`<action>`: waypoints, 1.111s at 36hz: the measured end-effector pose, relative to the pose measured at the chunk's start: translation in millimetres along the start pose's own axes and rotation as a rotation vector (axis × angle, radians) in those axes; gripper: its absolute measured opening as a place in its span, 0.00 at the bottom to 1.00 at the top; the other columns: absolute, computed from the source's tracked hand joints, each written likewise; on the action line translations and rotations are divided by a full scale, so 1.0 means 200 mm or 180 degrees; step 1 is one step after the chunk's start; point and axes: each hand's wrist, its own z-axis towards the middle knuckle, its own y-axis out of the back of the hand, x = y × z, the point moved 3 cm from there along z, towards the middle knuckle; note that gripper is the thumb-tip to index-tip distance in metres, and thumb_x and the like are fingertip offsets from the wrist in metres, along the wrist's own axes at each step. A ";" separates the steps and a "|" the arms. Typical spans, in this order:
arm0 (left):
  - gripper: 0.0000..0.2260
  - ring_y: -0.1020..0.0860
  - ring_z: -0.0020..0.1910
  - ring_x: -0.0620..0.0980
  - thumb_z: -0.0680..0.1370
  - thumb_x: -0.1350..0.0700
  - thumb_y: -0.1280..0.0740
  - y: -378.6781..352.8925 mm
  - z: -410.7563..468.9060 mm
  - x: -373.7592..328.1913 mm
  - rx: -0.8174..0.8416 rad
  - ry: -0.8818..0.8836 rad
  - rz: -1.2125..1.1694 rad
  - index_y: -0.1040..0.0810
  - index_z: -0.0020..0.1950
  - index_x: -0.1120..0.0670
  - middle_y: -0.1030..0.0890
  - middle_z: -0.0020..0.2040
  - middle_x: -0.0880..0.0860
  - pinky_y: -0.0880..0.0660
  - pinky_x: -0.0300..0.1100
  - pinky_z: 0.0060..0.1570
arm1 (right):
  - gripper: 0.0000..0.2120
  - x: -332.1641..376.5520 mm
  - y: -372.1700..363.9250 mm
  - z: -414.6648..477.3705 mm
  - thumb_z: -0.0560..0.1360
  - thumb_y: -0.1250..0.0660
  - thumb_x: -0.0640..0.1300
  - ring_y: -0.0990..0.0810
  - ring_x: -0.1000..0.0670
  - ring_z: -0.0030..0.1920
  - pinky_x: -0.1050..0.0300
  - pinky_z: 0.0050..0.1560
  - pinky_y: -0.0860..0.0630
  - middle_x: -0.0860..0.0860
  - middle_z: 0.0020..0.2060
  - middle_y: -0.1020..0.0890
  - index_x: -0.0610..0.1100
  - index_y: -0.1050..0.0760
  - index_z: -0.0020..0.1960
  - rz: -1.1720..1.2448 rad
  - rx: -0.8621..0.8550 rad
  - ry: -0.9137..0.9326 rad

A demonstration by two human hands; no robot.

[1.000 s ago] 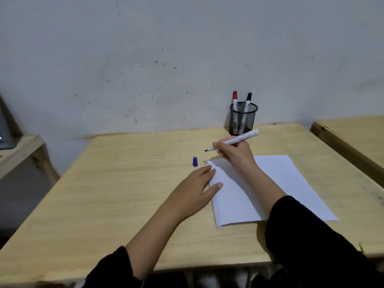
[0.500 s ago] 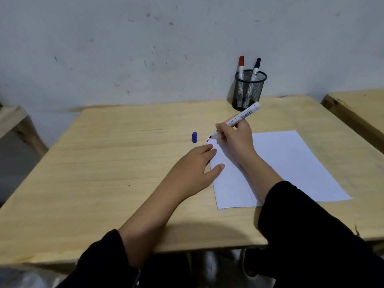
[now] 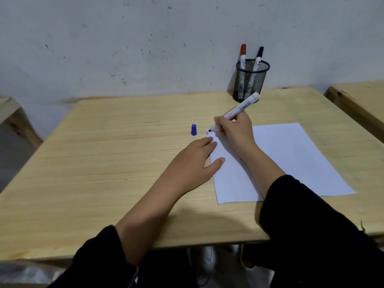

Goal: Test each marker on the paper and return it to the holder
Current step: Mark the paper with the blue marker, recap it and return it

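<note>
My right hand (image 3: pixel 233 129) grips an uncapped white marker (image 3: pixel 242 107), its tip touching the top left corner of the white paper (image 3: pixel 291 154) beside short red and blue strokes (image 3: pixel 207 132). Its blue cap (image 3: pixel 193 129) stands on the desk just left of that corner. My left hand (image 3: pixel 195 161) lies flat, fingers spread, with the fingertips pressing the paper's left edge. A black mesh holder (image 3: pixel 250 80) at the back of the desk holds a red-capped marker (image 3: pixel 242 53) and a black-capped marker (image 3: pixel 259 55).
The wooden desk (image 3: pixel 104 163) stands against a scuffed grey wall. A second wooden table (image 3: pixel 361 96) sits close on the right, and a wooden shelf edge (image 3: pixel 8 109) shows at the left. Black sleeves cover both forearms near the desk's front edge.
My right hand lowered the marker from above the desk until its tip met the paper's top left corner. The view tilted downward. My left hand stayed on the paper's edge.
</note>
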 end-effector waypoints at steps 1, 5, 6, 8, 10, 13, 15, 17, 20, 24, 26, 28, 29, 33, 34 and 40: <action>0.25 0.41 0.75 0.43 0.79 0.43 0.41 0.00 0.00 0.00 0.0006 0.0002 0.0000 0.35 0.74 0.53 0.37 0.76 0.48 0.41 0.36 0.67 | 0.07 0.00 0.00 0.00 0.74 0.34 0.35 0.26 0.52 0.35 0.74 0.25 0.30 0.42 0.41 0.26 0.38 0.31 0.49 0.0014 0.0007 -0.0007; 0.25 0.41 0.75 0.43 0.79 0.43 0.42 0.00 0.00 -0.01 0.0026 0.0019 0.0007 0.36 0.74 0.52 0.37 0.76 0.48 0.41 0.37 0.68 | 0.06 -0.01 0.00 0.01 0.73 0.34 0.36 0.26 0.52 0.35 0.74 0.26 0.30 0.44 0.39 0.26 0.38 0.31 0.48 -0.0113 -0.0015 0.0030; 0.25 0.41 0.75 0.43 0.79 0.43 0.42 0.00 0.00 -0.01 0.0023 0.0018 0.0003 0.35 0.74 0.52 0.37 0.76 0.48 0.41 0.36 0.67 | 0.06 -0.02 0.01 0.02 0.73 0.34 0.36 0.26 0.52 0.34 0.74 0.26 0.30 0.44 0.38 0.26 0.38 0.31 0.47 -0.0148 -0.0012 0.0043; 0.25 0.41 0.74 0.43 0.79 0.44 0.41 0.00 0.00 -0.01 0.0025 0.0011 -0.0002 0.35 0.74 0.53 0.37 0.76 0.47 0.42 0.34 0.65 | 0.05 -0.02 0.01 0.02 0.72 0.34 0.36 0.26 0.53 0.33 0.73 0.26 0.29 0.45 0.36 0.25 0.38 0.31 0.45 -0.0238 -0.0010 0.0082; 0.25 0.40 0.74 0.42 0.79 0.44 0.41 0.01 0.00 -0.01 0.0019 -0.0002 -0.0004 0.35 0.74 0.53 0.37 0.76 0.47 0.43 0.32 0.62 | 0.05 -0.03 0.01 0.03 0.71 0.34 0.37 0.25 0.52 0.34 0.72 0.27 0.29 0.45 0.36 0.24 0.39 0.30 0.44 -0.0342 -0.0025 0.0103; 0.24 0.40 0.74 0.42 0.79 0.44 0.41 0.01 0.00 -0.01 0.0005 -0.0018 -0.0002 0.35 0.73 0.53 0.37 0.76 0.47 0.43 0.32 0.62 | 0.05 -0.04 0.01 0.05 0.71 0.34 0.38 0.25 0.51 0.35 0.71 0.28 0.28 0.44 0.37 0.24 0.39 0.30 0.43 -0.0442 -0.0040 0.0104; 0.25 0.40 0.74 0.43 0.79 0.44 0.41 0.00 0.00 -0.01 0.0018 -0.0006 -0.0006 0.35 0.74 0.53 0.37 0.76 0.47 0.42 0.33 0.64 | 0.05 -0.05 0.01 0.06 0.71 0.34 0.39 0.25 0.51 0.35 0.67 0.30 0.27 0.45 0.37 0.24 0.39 0.30 0.43 -0.0550 -0.0039 0.0103; 0.25 0.40 0.74 0.43 0.79 0.44 0.41 0.00 0.00 -0.01 0.0024 -0.0003 -0.0013 0.35 0.74 0.53 0.37 0.76 0.48 0.42 0.34 0.64 | 0.05 -0.05 0.01 0.06 0.71 0.34 0.39 0.26 0.51 0.36 0.66 0.32 0.28 0.45 0.37 0.24 0.39 0.30 0.43 -0.0607 -0.0041 0.0087; 0.25 0.40 0.74 0.43 0.79 0.44 0.41 0.00 0.00 -0.01 0.0010 -0.0023 -0.0016 0.35 0.74 0.53 0.37 0.76 0.47 0.43 0.32 0.62 | 0.05 -0.05 0.02 0.06 0.70 0.34 0.38 0.26 0.51 0.34 0.70 0.28 0.29 0.46 0.36 0.24 0.39 0.30 0.42 -0.0548 -0.0049 0.0088; 0.25 0.40 0.74 0.43 0.79 0.44 0.41 0.00 0.00 0.00 -0.0015 -0.0028 -0.0053 0.35 0.73 0.53 0.37 0.76 0.47 0.41 0.34 0.64 | 0.04 -0.04 0.03 0.05 0.71 0.35 0.36 0.27 0.57 0.27 0.70 0.26 0.30 0.48 0.31 0.26 0.39 0.30 0.42 -0.0172 -0.0051 0.0006; 0.25 0.40 0.74 0.43 0.79 0.43 0.41 0.00 0.00 0.00 -0.0021 -0.0019 -0.0070 0.35 0.74 0.52 0.37 0.76 0.47 0.41 0.35 0.66 | 0.04 -0.04 0.04 0.05 0.71 0.34 0.36 0.28 0.60 0.23 0.69 0.27 0.29 0.48 0.29 0.26 0.38 0.29 0.44 -0.0035 -0.0092 -0.0042; 0.25 0.40 0.74 0.42 0.79 0.43 0.41 0.00 0.00 0.00 -0.0021 -0.0027 -0.0074 0.35 0.73 0.52 0.37 0.76 0.47 0.41 0.34 0.64 | 0.04 -0.04 0.04 0.05 0.72 0.34 0.36 0.29 0.59 0.22 0.69 0.26 0.29 0.47 0.28 0.27 0.38 0.28 0.46 0.0168 -0.0125 -0.0090; 0.25 0.40 0.74 0.42 0.79 0.44 0.41 0.01 0.00 -0.01 -0.0019 -0.0036 -0.0083 0.34 0.73 0.52 0.37 0.76 0.47 0.41 0.34 0.63 | 0.04 -0.04 0.05 0.04 0.73 0.34 0.35 0.29 0.59 0.21 0.69 0.25 0.30 0.46 0.28 0.27 0.38 0.28 0.47 0.0315 -0.0125 -0.0125; 0.24 0.40 0.73 0.41 0.79 0.44 0.41 0.01 -0.01 -0.01 -0.0022 -0.0047 -0.0156 0.33 0.72 0.52 0.37 0.75 0.45 0.42 0.32 0.62 | 0.02 -0.02 0.05 0.03 0.74 0.34 0.34 0.27 0.59 0.23 0.69 0.26 0.29 0.46 0.30 0.27 0.36 0.27 0.46 0.0797 -0.0116 -0.0204; 0.24 0.40 0.73 0.41 0.79 0.44 0.41 0.01 -0.01 -0.01 -0.0013 -0.0053 -0.0166 0.33 0.72 0.52 0.37 0.75 0.45 0.42 0.32 0.61 | 0.02 -0.02 0.06 0.03 0.73 0.33 0.35 0.27 0.58 0.24 0.69 0.28 0.28 0.46 0.30 0.26 0.36 0.26 0.45 0.0900 -0.0158 -0.0192; 0.23 0.39 0.72 0.40 0.78 0.43 0.39 0.04 -0.01 -0.01 0.0091 -0.0014 -0.0270 0.31 0.70 0.53 0.36 0.74 0.45 0.40 0.33 0.61 | 0.04 0.03 0.10 0.02 0.73 0.32 0.34 0.25 0.58 0.27 0.69 0.33 0.26 0.46 0.32 0.24 0.34 0.24 0.46 0.1248 -0.0120 0.0108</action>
